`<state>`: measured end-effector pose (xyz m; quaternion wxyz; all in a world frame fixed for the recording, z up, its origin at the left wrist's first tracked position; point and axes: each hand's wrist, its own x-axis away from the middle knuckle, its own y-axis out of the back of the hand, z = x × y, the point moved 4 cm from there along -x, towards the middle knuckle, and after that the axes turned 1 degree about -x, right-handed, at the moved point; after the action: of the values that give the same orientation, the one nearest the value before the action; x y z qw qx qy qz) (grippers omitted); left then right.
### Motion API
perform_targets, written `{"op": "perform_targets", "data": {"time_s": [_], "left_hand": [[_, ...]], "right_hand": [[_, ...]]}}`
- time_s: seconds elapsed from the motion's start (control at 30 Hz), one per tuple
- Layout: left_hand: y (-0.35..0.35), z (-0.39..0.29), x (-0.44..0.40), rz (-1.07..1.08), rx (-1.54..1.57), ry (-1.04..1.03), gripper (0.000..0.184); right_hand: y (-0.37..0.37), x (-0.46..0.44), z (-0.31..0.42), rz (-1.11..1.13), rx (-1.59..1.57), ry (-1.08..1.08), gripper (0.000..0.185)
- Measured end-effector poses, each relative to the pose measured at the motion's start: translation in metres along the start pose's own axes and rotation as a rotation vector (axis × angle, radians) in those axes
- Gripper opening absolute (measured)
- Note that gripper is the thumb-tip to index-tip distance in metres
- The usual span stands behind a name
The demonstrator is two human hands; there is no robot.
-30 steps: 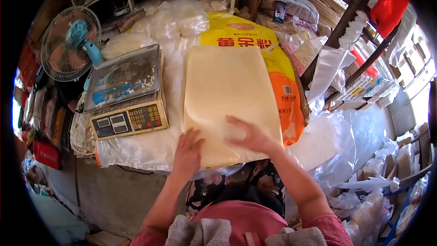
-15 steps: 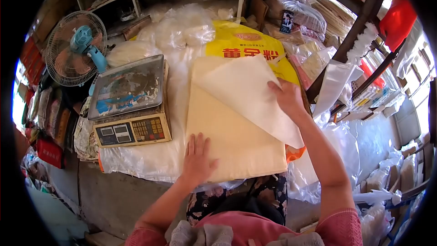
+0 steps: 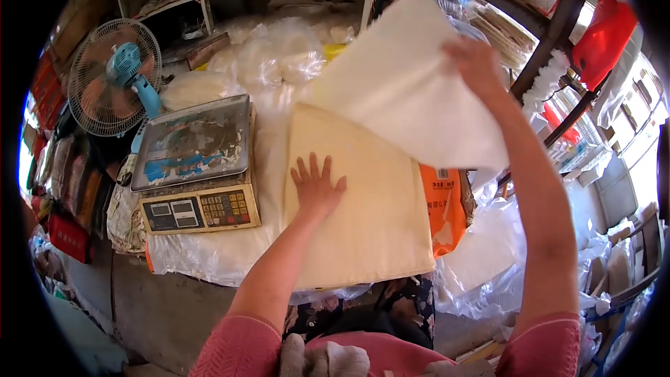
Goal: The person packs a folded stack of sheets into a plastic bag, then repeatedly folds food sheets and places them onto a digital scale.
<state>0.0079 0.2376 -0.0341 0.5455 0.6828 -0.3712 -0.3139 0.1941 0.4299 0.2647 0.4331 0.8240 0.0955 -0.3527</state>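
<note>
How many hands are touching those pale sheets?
2: the left hand lies flat on the lower sheet; the right hand, blurred, holds the raised sheet by its edge.

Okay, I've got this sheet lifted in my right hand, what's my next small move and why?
Perhaps swing the right hand farther right: the raised sheet it holds overlaps the cream sheet below in this view, while the left hand lies flat there.

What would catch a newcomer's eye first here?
Probably the large pale sheet, raised in the right hand at upper centre. Below it, the left hand lies spread on the cream pile. Next, the worn scale left of the pile and the blue fan beyond it.
</note>
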Motion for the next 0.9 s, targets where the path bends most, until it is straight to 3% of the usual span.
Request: {"op": "perform_targets", "data": {"time_s": [0.07,0.17,0.2,0.23,0.27,0.33,0.4,0.47,0.53,0.6,0.63,0.67,0.73,0.77,0.83,0.87,0.9], "left_hand": [[0.0,-0.002,-0.001,0.001,-0.003,0.006,0.07],[-0.003,0.0,0.0,-0.018,-0.002,0.011,0.07],[-0.002,0.0,0.001,-0.023,-0.004,0.012,0.07],[0.0,-0.002,0.0,-0.029,-0.007,0.009,0.069],[0.0,-0.003,0.0,-0.019,0.034,-0.01,0.071],[0.0,0.004,-0.001,-0.002,0.112,-0.036,0.076],[-0.027,0.031,-0.009,-0.074,0.641,-0.02,0.072],[0.009,0.024,0.025,-0.353,0.939,-0.16,0.064],[0.05,0.015,0.079,-0.654,0.846,-0.343,0.056],[0.064,0.014,0.12,-0.784,0.635,-0.477,0.05],[0.06,0.017,0.131,-0.762,0.53,-0.528,0.047],[0.05,0.023,0.133,-0.606,0.484,-0.595,0.039],[0.029,0.035,0.138,-0.286,0.395,-0.716,0.024],[0.032,0.038,0.139,-0.294,0.472,-0.679,0.019],[0.033,0.049,0.136,-0.23,0.54,-0.617,0.02],[0.033,0.057,0.135,-0.193,0.574,-0.576,0.021],[0.034,0.063,0.136,-0.179,0.602,-0.588,0.019]], "right_hand": [[0.053,-0.023,-0.012,-0.182,0.124,0.027,0.023],[0.112,-0.041,-0.048,-0.183,-0.36,-0.209,0.026],[0.14,-0.038,-0.035,-0.174,-0.524,-0.342,0.035],[0.16,-0.032,-0.011,-0.16,-0.366,-0.395,0.04],[0.179,-0.023,0.029,-0.254,-0.181,-0.224,0.041],[0.174,0.012,0.059,-0.336,-0.164,-0.004,0.03],[0.156,0.058,0.098,-0.128,-0.225,0.181,0.039],[0.125,0.112,0.145,-0.015,-0.342,0.273,0.043],[0.106,0.159,0.19,0.075,-0.464,0.284,0.045],[0.089,0.197,0.217,0.196,-0.652,0.193,0.046],[0.078,0.215,0.225,0.26,-0.687,0.16,0.049],[0.066,0.234,0.23,0.327,-0.725,0.127,0.052],[0.043,0.274,0.223,0.527,-0.534,0.036,0.056],[0.02,0.3,0.211,0.672,-0.431,-0.023,0.064],[0.021,0.314,0.175,0.73,-0.392,-0.05,0.05],[0.027,0.31,0.158,0.762,-0.513,-0.119,0.032],[0.046,0.3,0.144,0.716,-0.796,-0.394,0.021]]}}
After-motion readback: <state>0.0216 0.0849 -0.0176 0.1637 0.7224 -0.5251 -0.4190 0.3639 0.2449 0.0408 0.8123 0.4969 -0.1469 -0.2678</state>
